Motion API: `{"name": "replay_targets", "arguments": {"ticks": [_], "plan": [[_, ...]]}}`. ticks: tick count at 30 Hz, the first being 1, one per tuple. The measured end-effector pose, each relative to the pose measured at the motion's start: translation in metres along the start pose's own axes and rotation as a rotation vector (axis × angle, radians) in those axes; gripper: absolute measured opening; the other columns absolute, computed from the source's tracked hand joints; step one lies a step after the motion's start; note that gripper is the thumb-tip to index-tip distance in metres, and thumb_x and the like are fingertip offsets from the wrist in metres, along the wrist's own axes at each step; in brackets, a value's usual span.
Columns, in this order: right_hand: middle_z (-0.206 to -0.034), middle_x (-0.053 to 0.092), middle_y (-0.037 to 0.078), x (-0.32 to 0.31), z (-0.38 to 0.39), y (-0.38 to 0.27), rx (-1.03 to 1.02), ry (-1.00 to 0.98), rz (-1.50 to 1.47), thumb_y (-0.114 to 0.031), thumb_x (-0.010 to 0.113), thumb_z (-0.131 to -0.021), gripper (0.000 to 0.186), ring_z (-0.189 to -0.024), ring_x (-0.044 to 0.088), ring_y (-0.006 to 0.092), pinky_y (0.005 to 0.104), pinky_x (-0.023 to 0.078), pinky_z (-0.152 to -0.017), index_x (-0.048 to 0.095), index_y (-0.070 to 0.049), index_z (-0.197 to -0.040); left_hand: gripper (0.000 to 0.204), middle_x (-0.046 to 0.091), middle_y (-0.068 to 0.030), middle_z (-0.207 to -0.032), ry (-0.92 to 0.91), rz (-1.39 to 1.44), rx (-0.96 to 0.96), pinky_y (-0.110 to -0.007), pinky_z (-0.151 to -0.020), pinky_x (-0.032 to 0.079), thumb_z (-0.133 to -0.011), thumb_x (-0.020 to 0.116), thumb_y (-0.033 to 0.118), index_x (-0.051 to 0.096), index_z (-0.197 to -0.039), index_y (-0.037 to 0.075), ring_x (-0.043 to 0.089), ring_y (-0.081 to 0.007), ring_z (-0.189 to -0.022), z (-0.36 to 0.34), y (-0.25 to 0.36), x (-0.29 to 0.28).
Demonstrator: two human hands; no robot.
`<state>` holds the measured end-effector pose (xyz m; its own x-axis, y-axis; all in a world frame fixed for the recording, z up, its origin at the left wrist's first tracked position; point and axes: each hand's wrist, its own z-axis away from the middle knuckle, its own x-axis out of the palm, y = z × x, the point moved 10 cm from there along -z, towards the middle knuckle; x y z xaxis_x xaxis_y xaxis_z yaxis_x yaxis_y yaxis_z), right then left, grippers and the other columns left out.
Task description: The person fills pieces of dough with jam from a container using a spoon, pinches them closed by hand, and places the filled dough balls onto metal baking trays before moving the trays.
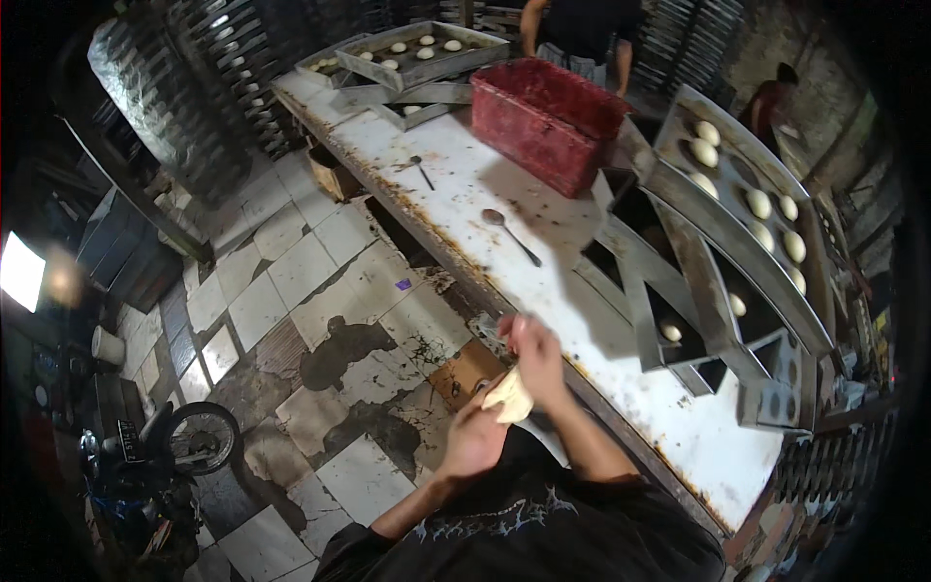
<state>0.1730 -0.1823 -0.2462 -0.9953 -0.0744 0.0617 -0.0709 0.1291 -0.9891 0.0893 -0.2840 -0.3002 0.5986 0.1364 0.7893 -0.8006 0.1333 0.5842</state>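
A flattened piece of pale dough (511, 398) lies on the fingers of my left hand (472, 443), which is cupped around it in front of my body. Just above and to the right is my right hand (539, 361), its heel close beside the dough. The fingers of that hand are curled together and a little blurred; what they hold, if anything, is hidden. Beyond my hands, on the white tabletop (572, 291), lies a spoon (497, 219) with a dark residue in its bowl. A second, smaller spoon (418, 161) lies farther off.
A deep red bin (553, 136) stands at the table's far side. Stacked metal trays (718, 233) with round dough balls (759, 204) rise at the right; more trays (427, 63) sit at the far end. One person (582, 39) stands behind the bin. A motorcycle (145, 456) is parked left.
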Motion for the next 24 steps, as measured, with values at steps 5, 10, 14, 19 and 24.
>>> {"name": "replay_targets", "arguments": {"ticks": [5,10,14,19,24], "plan": [[-0.085,0.06,0.014,-0.029,-0.148,0.061,-0.019,0.041,0.443,-0.026,0.056,-0.085,0.029,-0.077,0.056,0.0227,0.0351,0.045,-0.068,0.056,0.002,-0.094,0.052,0.047,-0.0153,-0.129,-0.229,0.339,-0.226,-0.037,-0.1,0.035,-0.087,0.051,0.026,0.038,-0.13,0.0,0.046,-0.0238,-0.118,-0.075,0.058,-0.002],[-0.101,0.056,0.022,-0.024,-0.211,0.112,-0.18,0.122,1.291,-0.019,0.055,-0.082,0.025,-0.104,0.046,0.0431,0.0487,0.037,-0.087,0.053,0.001,-0.097,0.043,0.053,-0.011,-0.12,0.079,-0.105,-0.143,-0.037,-0.091,0.044,-0.086,0.051,0.01,0.041,-0.126,0.001,0.056,-0.0243,-0.104,-0.149,0.082,-0.05],[-0.092,0.058,0.021,-0.03,-0.217,0.095,-0.093,0.108,1.05,-0.017,0.053,-0.086,0.018,-0.088,0.055,0.0396,0.0453,0.045,-0.074,0.053,-0.002,-0.096,0.04,0.056,-0.0099,-0.112,0.168,-0.169,-0.171,-0.04,-0.09,0.045,-0.084,0.054,0.005,0.042,-0.122,0.002,0.056,-0.0244,-0.103,-0.217,0.074,-0.061],[-0.076,0.055,0.017,-0.01,-0.25,-0.014,-0.401,0.31,0.814,-0.01,0.059,-0.083,0.01,-0.067,0.057,0.0343,0.0421,0.045,-0.057,0.056,-0.004,-0.09,0.039,0.056,-0.0084,-0.109,-0.21,-0.597,-0.273,-0.032,-0.088,0.044,-0.085,0.058,0.006,0.044,-0.121,0.0,0.053,-0.0159,-0.1,-0.315,0.045,0.001],[-0.077,0.054,0.019,-0.041,-0.362,-0.12,-0.483,0.625,0.87,-0.004,0.056,-0.081,0.008,-0.07,0.056,0.036,0.0416,0.043,-0.061,0.057,-0.001,-0.088,0.05,0.046,-0.0056,-0.126,-0.625,-0.513,-0.314,-0.027,-0.098,0.032,-0.088,0.054,0.004,0.033,-0.133,0.002,0.042,-0.0116,-0.115,-0.359,0.09,0.099]]}}
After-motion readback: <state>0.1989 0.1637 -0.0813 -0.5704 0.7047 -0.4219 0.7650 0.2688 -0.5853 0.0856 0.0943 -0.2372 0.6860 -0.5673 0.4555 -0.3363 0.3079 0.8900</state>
